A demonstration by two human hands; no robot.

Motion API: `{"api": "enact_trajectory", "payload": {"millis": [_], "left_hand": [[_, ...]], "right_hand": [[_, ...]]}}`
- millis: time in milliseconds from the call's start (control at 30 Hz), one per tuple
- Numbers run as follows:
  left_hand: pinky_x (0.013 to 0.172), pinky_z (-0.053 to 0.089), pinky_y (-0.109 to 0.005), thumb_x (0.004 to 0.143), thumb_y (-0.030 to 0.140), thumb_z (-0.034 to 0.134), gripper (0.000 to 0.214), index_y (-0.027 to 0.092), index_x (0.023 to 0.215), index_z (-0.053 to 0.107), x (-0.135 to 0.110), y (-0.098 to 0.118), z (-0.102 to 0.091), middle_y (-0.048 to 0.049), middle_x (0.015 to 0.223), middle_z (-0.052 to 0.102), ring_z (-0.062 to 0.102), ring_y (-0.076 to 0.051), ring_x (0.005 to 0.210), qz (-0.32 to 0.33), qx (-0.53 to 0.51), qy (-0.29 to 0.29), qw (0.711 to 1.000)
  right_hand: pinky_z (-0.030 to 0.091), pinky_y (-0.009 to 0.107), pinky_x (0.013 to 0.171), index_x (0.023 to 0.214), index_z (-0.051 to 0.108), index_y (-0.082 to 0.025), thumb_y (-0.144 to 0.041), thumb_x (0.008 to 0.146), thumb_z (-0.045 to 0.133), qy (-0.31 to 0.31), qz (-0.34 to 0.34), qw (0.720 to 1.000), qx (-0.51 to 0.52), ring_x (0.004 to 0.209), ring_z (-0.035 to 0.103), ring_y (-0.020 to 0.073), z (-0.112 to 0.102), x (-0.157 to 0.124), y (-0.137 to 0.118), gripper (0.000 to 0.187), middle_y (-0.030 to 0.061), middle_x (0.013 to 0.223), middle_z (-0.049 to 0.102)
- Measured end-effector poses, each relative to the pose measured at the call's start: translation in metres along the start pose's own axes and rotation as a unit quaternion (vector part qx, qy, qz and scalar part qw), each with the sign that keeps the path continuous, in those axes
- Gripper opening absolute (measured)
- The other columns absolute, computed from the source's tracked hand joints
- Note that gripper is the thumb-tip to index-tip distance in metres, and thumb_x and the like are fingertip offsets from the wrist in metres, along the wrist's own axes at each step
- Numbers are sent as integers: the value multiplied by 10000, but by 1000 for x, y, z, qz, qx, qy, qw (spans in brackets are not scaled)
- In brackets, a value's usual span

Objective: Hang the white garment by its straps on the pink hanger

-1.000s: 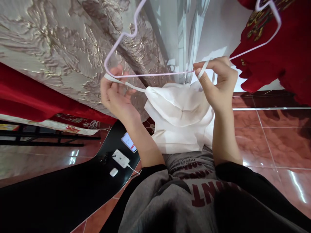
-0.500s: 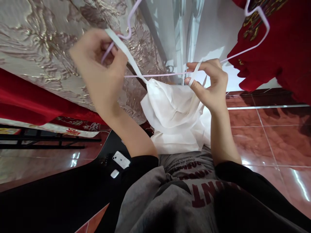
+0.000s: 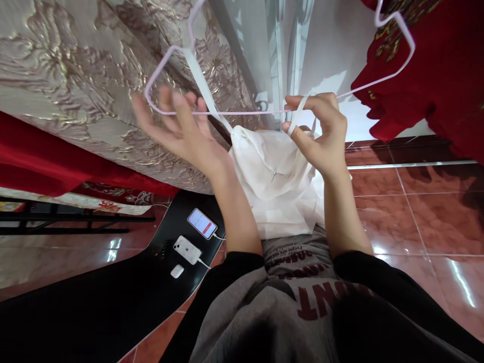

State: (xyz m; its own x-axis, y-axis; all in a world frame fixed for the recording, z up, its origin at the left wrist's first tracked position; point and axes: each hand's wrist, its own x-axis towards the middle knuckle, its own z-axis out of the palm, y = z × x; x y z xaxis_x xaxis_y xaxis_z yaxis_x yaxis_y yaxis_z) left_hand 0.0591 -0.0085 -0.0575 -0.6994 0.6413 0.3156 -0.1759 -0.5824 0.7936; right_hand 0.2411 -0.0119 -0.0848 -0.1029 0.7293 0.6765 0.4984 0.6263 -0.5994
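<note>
A thin lilac hanger (image 3: 249, 113) spans the view in front of me, its ends turned upward. One strap (image 3: 200, 75) of a white garment (image 3: 272, 176) is looped over the hanger's left end. My left hand (image 3: 189, 131) is open beneath that end, fingers spread and slightly blurred; the hanger's lower bar passes beside the fingers. My right hand (image 3: 321, 126) holds the garment's other strap (image 3: 297, 115) between thumb and forefinger, close against the bar. The white garment hangs below, in front of my shirt, with a small clasp or pin at its neckline.
A glossy black surface (image 3: 113, 292) at lower left carries a lit phone (image 3: 202, 223), a white phone (image 3: 187, 249) and a small white case (image 3: 177, 271). Embossed beige fabric (image 3: 75, 75) hangs at left, red garments (image 3: 434, 75) at right. Reddish tiles (image 3: 393, 217) cover the floor.
My left hand has let go of the left strap and the hanger's end and dropped, its fingers opening. The strap now rests on the hanger. My right hand has shifted slightly left.
</note>
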Motion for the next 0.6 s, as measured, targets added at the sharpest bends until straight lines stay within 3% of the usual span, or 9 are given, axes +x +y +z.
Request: {"api": "enact_trajectory", "payload": {"millis": [67, 167, 233, 333, 433, 500, 600], "left_hand": [[928, 447, -274, 989, 165, 345, 185, 244, 1156, 357, -16, -16, 4, -49, 1138, 537, 580, -134, 987, -3, -15, -20, 1000], [924, 451, -313, 997, 190, 331, 135, 212, 1004, 464, -29, -30, 7, -29, 858, 585, 619, -143, 889, -8, -32, -101, 994], [908, 459, -318, 988, 184, 345, 139, 222, 963, 477, -29, -31, 6, -13, 826, 586, 631, -142, 872, -5, -44, -121, 992], [887, 465, -315, 980, 195, 359, 135, 246, 949, 480, -24, -26, 0, -2, 836, 595, 638, -148, 884, -12, -31, -134, 990], [851, 476, -297, 980, 224, 375, 108, 250, 949, 475, -21, -22, -4, -11, 835, 604, 633, -160, 887, -24, -18, -140, 990], [805, 491, -277, 983, 224, 372, 106, 245, 945, 469, -20, -22, -4, -17, 825, 608, 630, -163, 873, -31, -15, -138, 990], [740, 501, -265, 989, 201, 353, 132, 230, 932, 468, -20, -22, -3, -22, 810, 603, 633, -163, 839, -24, -25, -134, 990]], "right_hand": [[445, 394, 979, 1102, 574, -319, -536, 768, 564, -4, -7, 1000, -7, 1039, 507, 169, 2, -1, -3, 399, -12, 1044, 614], [440, 395, 990, 1108, 573, -309, -495, 781, 572, 3, -27, 1000, 1, 1047, 520, 163, -1, 0, -3, 376, -11, 1061, 607], [454, 388, 961, 1094, 590, -275, -439, 774, 607, 72, -44, 996, 7, 1048, 535, 170, -11, 0, 5, 360, 9, 1064, 602], [508, 328, 800, 1040, 628, -212, -343, 732, 666, 251, -37, 967, 22, 997, 581, 185, -39, 0, 31, 338, 38, 1022, 595], [490, 302, 907, 1057, 621, -241, -263, 755, 626, 320, -22, 947, 35, 1060, 579, 157, -75, 3, 56, 303, -26, 1051, 592], [423, 273, 1034, 1060, 614, -277, -253, 791, 585, 286, -51, 956, 27, 1111, 550, 117, -93, 12, 63, 272, -65, 1049, 587], [449, 261, 993, 988, 644, -241, -295, 825, 557, 163, -78, 983, -1, 1010, 575, 103, -102, 35, 58, 193, -11, 913, 592]]}}
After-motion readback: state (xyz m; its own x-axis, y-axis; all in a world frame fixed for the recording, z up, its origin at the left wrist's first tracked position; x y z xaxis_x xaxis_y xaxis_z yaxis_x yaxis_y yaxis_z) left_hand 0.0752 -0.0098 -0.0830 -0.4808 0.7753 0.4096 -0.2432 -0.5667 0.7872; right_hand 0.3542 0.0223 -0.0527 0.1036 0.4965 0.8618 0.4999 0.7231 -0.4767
